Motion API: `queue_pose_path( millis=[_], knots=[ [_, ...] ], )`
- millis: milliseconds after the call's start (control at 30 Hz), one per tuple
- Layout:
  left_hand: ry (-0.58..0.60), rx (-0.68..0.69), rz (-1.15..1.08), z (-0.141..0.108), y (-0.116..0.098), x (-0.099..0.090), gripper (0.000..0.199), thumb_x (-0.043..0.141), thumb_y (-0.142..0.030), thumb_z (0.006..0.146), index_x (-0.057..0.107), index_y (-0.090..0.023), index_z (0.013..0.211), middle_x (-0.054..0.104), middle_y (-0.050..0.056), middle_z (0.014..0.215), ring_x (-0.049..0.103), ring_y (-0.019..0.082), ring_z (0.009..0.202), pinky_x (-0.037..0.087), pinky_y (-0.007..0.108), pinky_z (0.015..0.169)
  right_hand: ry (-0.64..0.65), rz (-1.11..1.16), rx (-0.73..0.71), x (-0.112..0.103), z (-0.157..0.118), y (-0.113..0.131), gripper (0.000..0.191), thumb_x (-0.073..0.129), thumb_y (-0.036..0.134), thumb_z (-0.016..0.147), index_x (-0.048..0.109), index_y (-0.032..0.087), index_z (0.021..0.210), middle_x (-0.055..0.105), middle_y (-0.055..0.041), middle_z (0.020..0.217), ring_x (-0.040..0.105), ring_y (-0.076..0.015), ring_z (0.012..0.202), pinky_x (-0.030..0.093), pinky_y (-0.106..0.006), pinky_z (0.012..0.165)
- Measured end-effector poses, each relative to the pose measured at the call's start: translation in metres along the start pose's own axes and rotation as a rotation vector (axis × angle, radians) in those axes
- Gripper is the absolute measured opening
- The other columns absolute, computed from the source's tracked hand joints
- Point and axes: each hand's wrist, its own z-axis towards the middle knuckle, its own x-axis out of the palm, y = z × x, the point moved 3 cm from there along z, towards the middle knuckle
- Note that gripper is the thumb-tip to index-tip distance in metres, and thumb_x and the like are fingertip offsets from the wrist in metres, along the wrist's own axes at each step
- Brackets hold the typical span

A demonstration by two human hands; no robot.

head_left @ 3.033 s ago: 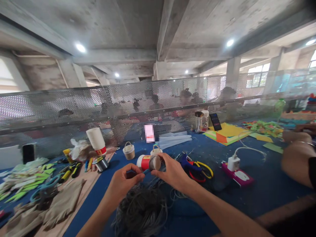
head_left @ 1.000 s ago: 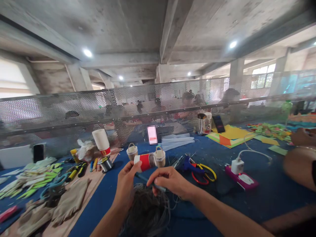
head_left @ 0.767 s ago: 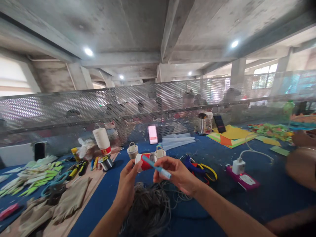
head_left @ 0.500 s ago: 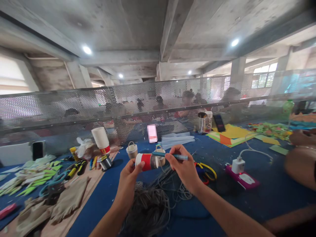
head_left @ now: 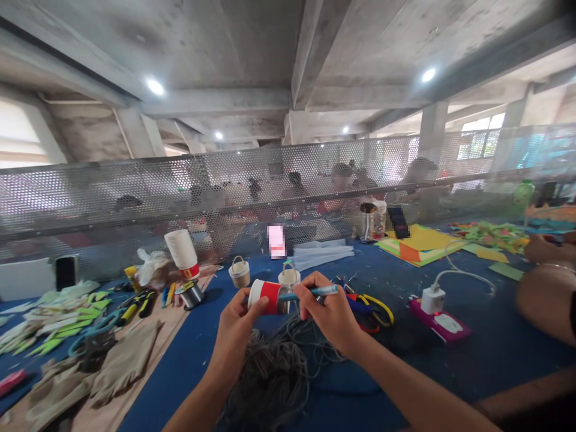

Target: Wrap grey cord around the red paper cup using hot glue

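Observation:
My left hand (head_left: 236, 321) is closed around a red and white paper cup (head_left: 270, 298) tipped on its side, its mouth facing right. A blue pen (head_left: 326, 290) is pinched in the fingers of my right hand (head_left: 330, 312). The pen points left, its tip at the mouth end of the cup; whether it touches I cannot tell. Behind the cup stand two small pale buckets with looped handles, a left bucket (head_left: 239, 273) and a right bucket (head_left: 288, 276). Below my hands lies a tangled heap of grey cord (head_left: 270, 381).
Yellow-handled pliers (head_left: 381, 309) lie right of my right hand, before a purple power strip (head_left: 443, 321). A stack of paper cups (head_left: 180, 251), a wire spool (head_left: 191, 295) and gloves (head_left: 128, 363) are at left. A perforated metal screen (head_left: 216, 204) runs behind. Another person's arm (head_left: 546, 300) is at right.
My right hand has brought the pen down and slightly left, from above the cup's top edge to its mouth end. The cup has turned a little in my left hand.

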Motion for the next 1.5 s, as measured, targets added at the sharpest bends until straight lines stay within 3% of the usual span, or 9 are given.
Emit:
queue_pose_path(
  millis=[533,1500],
  knots=[
    [-0.02,0.051,0.108,-0.004,-0.007,0.003,0.031,0.072,-0.042,0.074,0.066,-0.016,0.089,0.068,-0.002,0.067,0.056,0.015,0.06,0.039,0.023,0.059,0.011,-0.092,-0.033,0.0,-0.001,-0.002,0.024,0.051,0.04,0.096,0.056,0.02,0.083,0.057,0.0043,0.057,0.056,-0.0112,0.053,0.044,-0.023,0.059],
    [-0.011,0.027,0.064,-0.007,-0.01,0.006,0.03,0.074,-0.041,0.072,0.067,-0.016,0.087,0.07,-0.001,0.069,0.059,0.016,0.063,0.041,0.023,0.061,0.054,-0.169,-0.038,0.0,-0.003,0.007,0.025,0.05,0.039,0.096,0.056,0.021,0.08,0.057,0.0039,0.058,0.054,-0.0108,0.052,0.041,-0.022,0.057]
  ],
)
